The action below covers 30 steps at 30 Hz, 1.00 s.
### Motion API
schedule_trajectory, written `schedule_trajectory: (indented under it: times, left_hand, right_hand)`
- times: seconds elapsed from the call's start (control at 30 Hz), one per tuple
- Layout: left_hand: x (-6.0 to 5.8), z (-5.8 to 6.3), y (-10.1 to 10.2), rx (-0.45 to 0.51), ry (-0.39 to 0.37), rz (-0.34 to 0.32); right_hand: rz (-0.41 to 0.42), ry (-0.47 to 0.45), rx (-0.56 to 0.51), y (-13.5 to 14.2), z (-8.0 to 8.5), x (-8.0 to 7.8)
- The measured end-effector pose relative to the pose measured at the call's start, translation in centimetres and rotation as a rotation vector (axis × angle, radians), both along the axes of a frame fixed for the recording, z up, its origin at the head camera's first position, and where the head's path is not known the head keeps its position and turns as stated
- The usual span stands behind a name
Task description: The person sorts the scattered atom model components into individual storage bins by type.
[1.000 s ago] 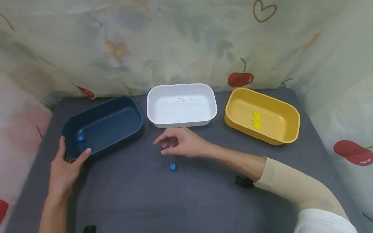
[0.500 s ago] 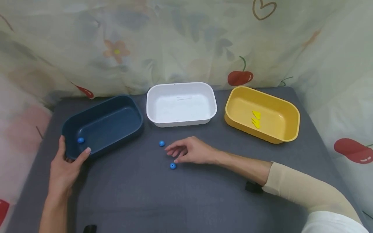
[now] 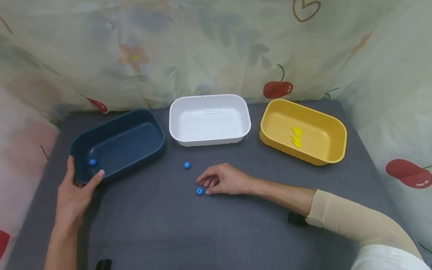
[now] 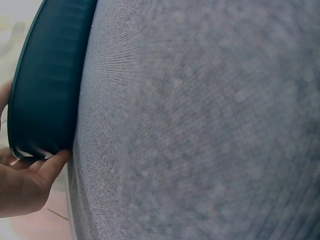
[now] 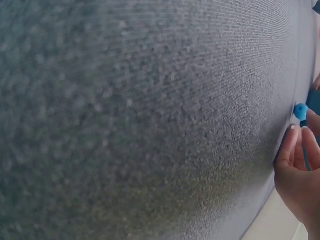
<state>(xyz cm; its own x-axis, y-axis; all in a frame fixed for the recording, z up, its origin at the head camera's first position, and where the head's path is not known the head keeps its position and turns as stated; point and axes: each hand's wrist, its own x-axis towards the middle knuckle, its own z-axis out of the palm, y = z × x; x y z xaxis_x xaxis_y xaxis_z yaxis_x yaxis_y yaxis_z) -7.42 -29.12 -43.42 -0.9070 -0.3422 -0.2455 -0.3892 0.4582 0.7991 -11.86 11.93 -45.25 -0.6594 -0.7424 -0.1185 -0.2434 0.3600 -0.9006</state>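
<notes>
My left hand (image 3: 74,197) holds the near left corner of a dark blue tray (image 3: 148,157), its thumb at the rim and its fingers around the end wall. In the left wrist view, fingers (image 4: 52,167) touch the tray's (image 4: 50,85) lower end. One blue bead (image 3: 92,162) lies inside that tray. On the grey cloth, a second bead (image 3: 187,165) lies farther back. A nearer bead (image 3: 200,191) with a visible hole sits just left of my right hand (image 3: 229,180), whose fingers are loosely bent around nothing. Its thumb tip is close beside the bead; contact cannot be made out.
A white tray (image 3: 209,141) with thin white sticks (image 3: 212,112) stands at the back middle. Right of it is a yellow tray (image 3: 305,155) holding small yellow pieces (image 3: 296,141). A patterned curtain (image 3: 216,45) hangs behind the table.
My right hand has moved right and nearer, from over the farther bead to beside the nearer one. The farther bead is now uncovered. My left hand keeps its hold on the tray.
</notes>
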Motion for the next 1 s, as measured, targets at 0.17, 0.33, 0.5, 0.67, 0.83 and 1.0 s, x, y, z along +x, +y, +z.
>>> schedule_trajectory:
  times: [0.17,0.33,0.5,0.67,0.83,1.0]
  left_hand:
    - [-0.2,-0.1,0.3,-0.001,-0.005,-0.011]
    - [-0.1,-0.1,0.2,0.022,-0.005,-0.001]
    - [0.0,-0.1,-0.1,0.007,0.001,-0.008]
    - [-0.1,0.0,0.0,-0.009,-0.007,-0.011]
    - [-0.2,0.1,0.1,-0.004,0.003,0.002]
    - [-0.1,0.1,0.2,0.003,-0.003,0.007]
  right_hand:
    - [0.011,0.043,0.029,0.0,0.1,0.2]
    - [0.053,0.134,0.067,-0.3,0.1,0.2]
    - [0.076,0.235,0.11,-0.8,0.0,0.3]
    - [0.051,0.296,0.138,-1.3,-0.2,0.3]
    - [0.031,0.301,0.124,-1.4,-0.4,0.4]
    - [0.043,0.275,0.112,-1.3,-0.3,0.3]
